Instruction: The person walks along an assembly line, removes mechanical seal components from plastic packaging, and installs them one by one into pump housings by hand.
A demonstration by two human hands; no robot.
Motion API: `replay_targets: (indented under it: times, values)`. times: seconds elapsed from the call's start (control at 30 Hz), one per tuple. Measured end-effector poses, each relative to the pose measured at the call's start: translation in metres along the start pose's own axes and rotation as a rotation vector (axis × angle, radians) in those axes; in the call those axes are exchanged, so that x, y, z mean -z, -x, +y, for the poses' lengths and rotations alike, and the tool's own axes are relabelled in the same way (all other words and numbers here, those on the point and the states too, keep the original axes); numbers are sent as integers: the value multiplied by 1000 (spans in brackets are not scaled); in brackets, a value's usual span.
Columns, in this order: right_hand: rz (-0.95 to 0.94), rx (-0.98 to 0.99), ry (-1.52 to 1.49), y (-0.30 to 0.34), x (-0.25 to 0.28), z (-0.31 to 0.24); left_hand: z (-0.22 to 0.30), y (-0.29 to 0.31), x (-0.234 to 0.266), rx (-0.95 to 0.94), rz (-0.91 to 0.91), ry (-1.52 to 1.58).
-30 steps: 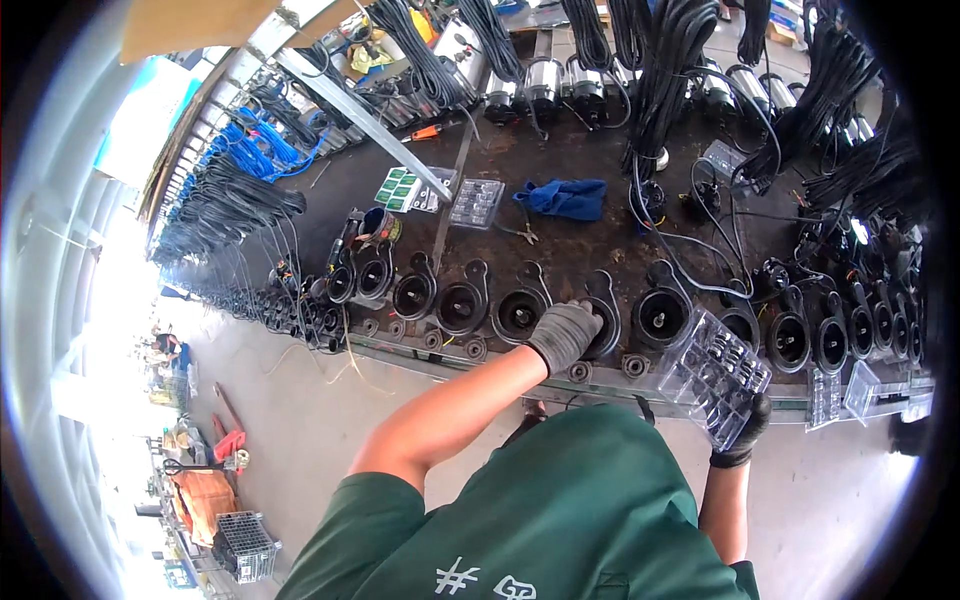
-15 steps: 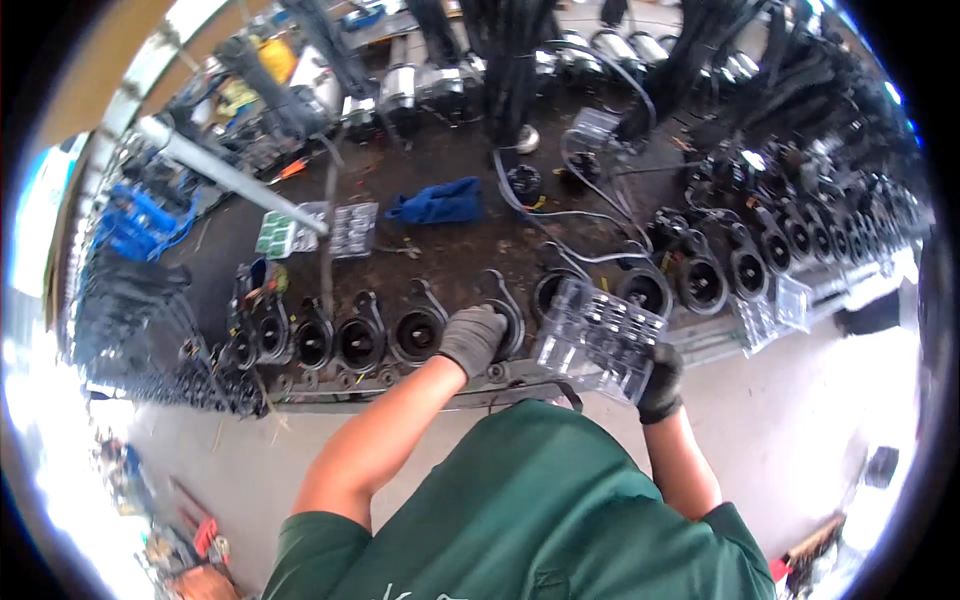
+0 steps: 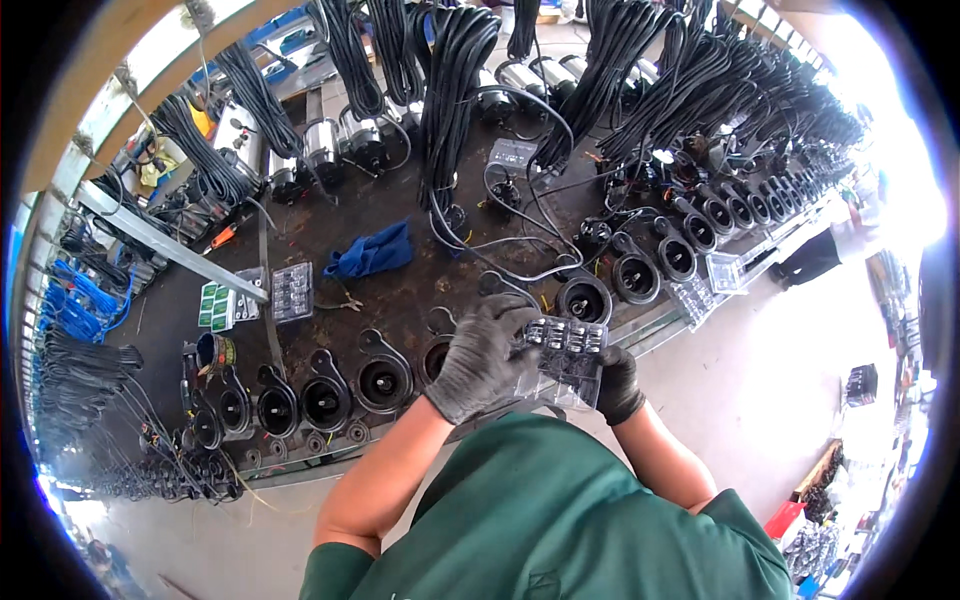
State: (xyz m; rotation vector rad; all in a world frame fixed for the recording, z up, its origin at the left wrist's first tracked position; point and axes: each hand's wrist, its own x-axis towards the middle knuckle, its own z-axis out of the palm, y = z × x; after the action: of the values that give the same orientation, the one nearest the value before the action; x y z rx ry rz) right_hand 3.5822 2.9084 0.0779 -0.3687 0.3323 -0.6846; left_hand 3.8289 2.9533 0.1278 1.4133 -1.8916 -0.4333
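Observation:
My right hand (image 3: 620, 388), in a dark grey work glove, grips the right edge of a clear plastic blister tray (image 3: 562, 392). Small shiny metal cylinders (image 3: 565, 336) sit in the tray's pockets, mostly along its far side. My left hand (image 3: 480, 358), gloved the same way, reaches over the tray's left edge with its fingers bent together by the cylinders. What its fingertips pinch, if anything, is hidden. Round black housings (image 3: 384, 384) stand in a row along the bench edge. One housing (image 3: 438, 358) is partly covered by my left hand, another (image 3: 583, 303) stands just beyond the tray.
Bundles of black cable (image 3: 455, 100) hang over the dark bench (image 3: 330, 240). Silver motor bodies (image 3: 320, 145) line its far side. A blue cloth (image 3: 370, 250), pliers (image 3: 345, 303) and another filled blister tray (image 3: 292, 292) lie left of centre. A grey metal bar (image 3: 175, 245) crosses at left.
My left hand has left a black housing and come across to the tray. The tray, in my right hand, is tilted differently. The whole view has turned and shifted.

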Motion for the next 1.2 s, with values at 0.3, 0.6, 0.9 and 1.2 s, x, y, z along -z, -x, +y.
replay_targets:
  times: [0.3, 0.6, 0.9, 1.2]
  values:
    - [50, 40, -118, 12, 16, 13, -2, 3, -27, 84, -233, 62]
    - [36, 106, -66, 23, 10, 14, -12, 8, -54, 123, -119, 306]
    - [223, 289, -68, 58, 80, -19, -83, 1, -59, 485, 111, 625]
    - [207, 265, -49, 70, 111, -85, -99, -13, -98, 631, -154, 45]
